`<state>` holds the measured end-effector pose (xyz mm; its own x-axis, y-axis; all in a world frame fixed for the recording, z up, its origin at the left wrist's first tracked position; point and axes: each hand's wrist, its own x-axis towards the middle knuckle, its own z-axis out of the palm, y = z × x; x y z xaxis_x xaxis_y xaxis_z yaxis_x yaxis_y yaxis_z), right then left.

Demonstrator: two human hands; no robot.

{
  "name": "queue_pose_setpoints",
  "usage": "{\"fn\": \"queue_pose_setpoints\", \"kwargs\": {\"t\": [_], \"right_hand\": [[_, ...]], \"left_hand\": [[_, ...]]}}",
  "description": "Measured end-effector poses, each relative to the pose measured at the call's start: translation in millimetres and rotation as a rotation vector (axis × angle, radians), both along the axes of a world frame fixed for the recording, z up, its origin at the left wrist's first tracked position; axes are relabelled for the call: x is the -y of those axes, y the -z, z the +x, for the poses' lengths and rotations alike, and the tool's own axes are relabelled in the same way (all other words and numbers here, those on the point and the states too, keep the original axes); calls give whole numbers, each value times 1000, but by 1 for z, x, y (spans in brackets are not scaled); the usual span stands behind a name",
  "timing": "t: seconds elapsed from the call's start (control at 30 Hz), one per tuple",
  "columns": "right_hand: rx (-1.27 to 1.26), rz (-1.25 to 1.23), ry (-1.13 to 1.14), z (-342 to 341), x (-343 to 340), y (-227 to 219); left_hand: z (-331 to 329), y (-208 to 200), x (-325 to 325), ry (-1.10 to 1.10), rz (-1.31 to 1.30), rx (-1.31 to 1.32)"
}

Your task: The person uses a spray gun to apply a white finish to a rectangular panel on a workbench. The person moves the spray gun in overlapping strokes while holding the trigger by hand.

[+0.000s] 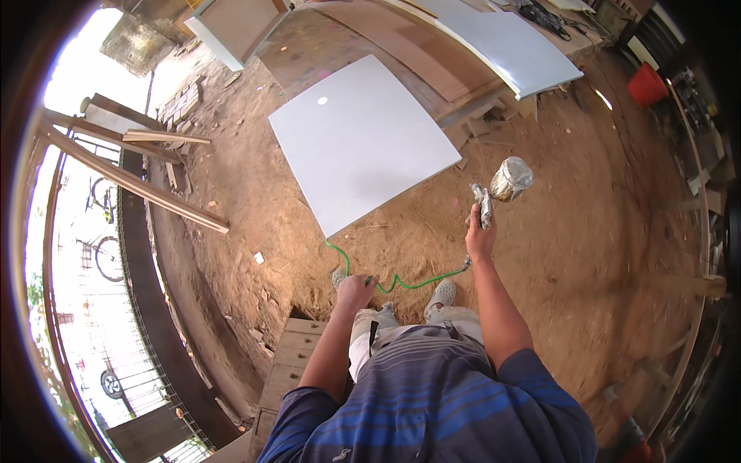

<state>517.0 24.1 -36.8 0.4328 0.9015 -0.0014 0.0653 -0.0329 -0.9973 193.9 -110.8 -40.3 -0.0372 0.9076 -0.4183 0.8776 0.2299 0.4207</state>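
My right hand [480, 239] is closed around the handle of a spray gun [483, 202], whose rounded cup [512, 179] is wrapped in shiny, crumpled covering. From the gun's lower end a thin green hose [421, 285] runs left in a wavy line. My left hand [356, 292] is closed on that hose, in front of my legs. Ahead, left of the gun and apart from it, lies a large flat white panel [363, 154] with a small round white spot near its far left corner. The hose also reaches toward the panel's near corner.
A long pale panel [494, 46] rests at the far right, beside brown boards [417, 54]. A framed panel [235, 31] stands at the far left. Wooden beams [139, 181] slant along the left, and a drawer unit [289, 355] is near my left arm. A red bucket [647, 85] stands right.
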Motion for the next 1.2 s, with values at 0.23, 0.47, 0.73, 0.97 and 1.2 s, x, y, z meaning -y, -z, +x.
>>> {"fn": "queue_pose_setpoints", "kwargs": {"t": [0.23, 0.47, 0.73, 0.97, 1.2], "right_hand": [[172, -22, -194, -10, 22, -8], [181, -26, -339, -45, 39, -22], [199, -41, -473, -74, 54, -20], [162, -86, -602, -95, 69, -19], [51, -93, -687, -112, 86, -15]], "left_hand": [[0, -5, 1, -6, -32, -14], [-11, 0, 10, -23, -36, 2], [-19, 5, 22, -24, 5, -16], [-25, 7, 30, -40, 18, -22], [-29, 10, 36, -45, -14, -32]]}}
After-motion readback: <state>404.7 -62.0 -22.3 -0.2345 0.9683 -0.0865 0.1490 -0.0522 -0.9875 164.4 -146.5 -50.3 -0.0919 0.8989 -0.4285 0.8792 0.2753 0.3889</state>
